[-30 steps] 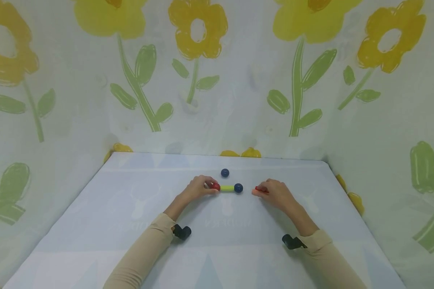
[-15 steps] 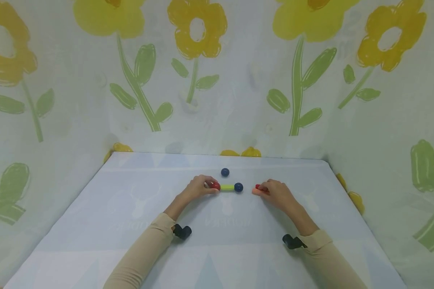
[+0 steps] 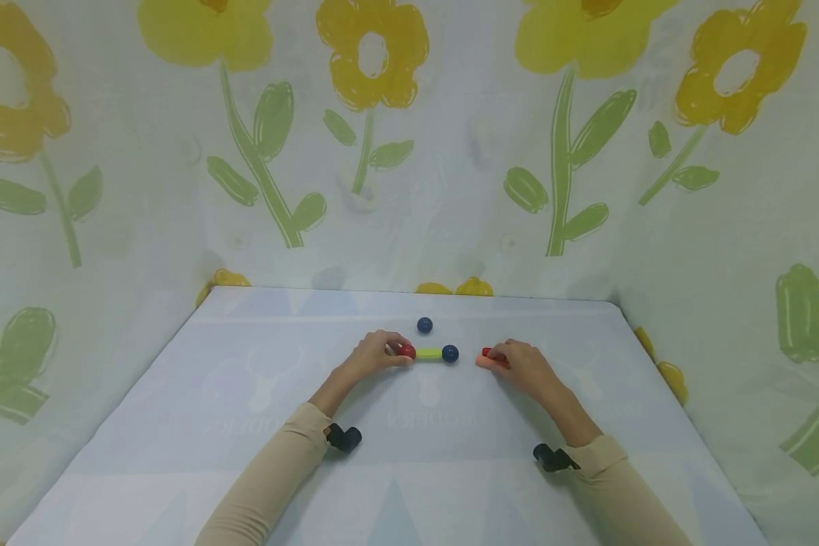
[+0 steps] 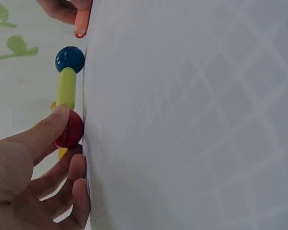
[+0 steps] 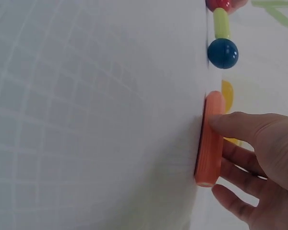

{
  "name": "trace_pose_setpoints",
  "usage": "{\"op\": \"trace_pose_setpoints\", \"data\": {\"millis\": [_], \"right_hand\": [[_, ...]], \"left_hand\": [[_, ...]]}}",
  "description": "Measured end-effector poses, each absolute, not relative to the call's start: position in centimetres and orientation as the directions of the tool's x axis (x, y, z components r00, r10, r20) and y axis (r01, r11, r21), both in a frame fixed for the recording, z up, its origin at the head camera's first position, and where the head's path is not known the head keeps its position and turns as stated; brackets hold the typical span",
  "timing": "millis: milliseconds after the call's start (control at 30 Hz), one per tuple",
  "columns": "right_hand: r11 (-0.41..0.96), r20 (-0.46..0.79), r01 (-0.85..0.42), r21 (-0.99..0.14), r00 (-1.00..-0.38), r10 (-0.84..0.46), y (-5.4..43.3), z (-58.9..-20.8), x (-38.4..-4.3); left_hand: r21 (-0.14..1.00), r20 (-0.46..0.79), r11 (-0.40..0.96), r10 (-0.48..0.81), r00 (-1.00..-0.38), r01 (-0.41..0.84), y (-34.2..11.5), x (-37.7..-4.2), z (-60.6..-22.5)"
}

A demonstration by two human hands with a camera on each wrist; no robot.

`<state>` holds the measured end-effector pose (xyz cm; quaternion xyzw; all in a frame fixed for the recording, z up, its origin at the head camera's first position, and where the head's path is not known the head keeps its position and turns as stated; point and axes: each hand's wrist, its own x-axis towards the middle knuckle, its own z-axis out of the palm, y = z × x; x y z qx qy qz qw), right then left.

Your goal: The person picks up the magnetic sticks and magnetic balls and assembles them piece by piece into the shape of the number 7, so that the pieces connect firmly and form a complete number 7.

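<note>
My left hand (image 3: pixel 374 353) pinches a red ball (image 4: pixel 74 130) between thumb and fingers, low over the white tabletop. From that ball a yellow-green rod (image 4: pixel 66 88) runs to a dark blue ball (image 4: pixel 70 60), the three in one straight line. To the right, across a small gap, my right hand (image 3: pixel 524 367) holds an orange rod (image 5: pixel 210 143), thumb laid along its side. A small red piece (image 3: pixel 487 351) shows just behind the orange rod in the head view; the fingers hide most of it.
A second dark blue ball (image 3: pixel 425 325) lies farther back, behind the yellow-green rod. Flower-printed cloth walls (image 3: pixel 437 205) stand at the back and both sides of the white table (image 3: pixel 409 485).
The red piece by the right fingertips shows slightly more to the left than one second ago. Both hands and the ball-and-rod piece have stayed in place.
</note>
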<state>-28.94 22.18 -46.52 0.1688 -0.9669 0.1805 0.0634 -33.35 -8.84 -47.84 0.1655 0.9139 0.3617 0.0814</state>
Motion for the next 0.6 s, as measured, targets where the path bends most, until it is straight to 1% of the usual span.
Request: {"op": "trace_pose_setpoints", "data": {"millis": [200, 600], "right_hand": [[0.892, 0.142, -0.316, -0.323, -0.948, -0.285, 22.04, -46.40, -28.95], [0.884, 0.140, -0.341, -0.320, -0.940, -0.312, 22.18, -46.19, -29.03]], "left_hand": [[0.687, -0.022, 0.681, 0.367, -0.930, 0.253, -8.90, -33.28, -47.84], [0.678, -0.004, 0.687, 0.360, -0.933, 0.262, -8.83, -33.17, -47.86]]}}
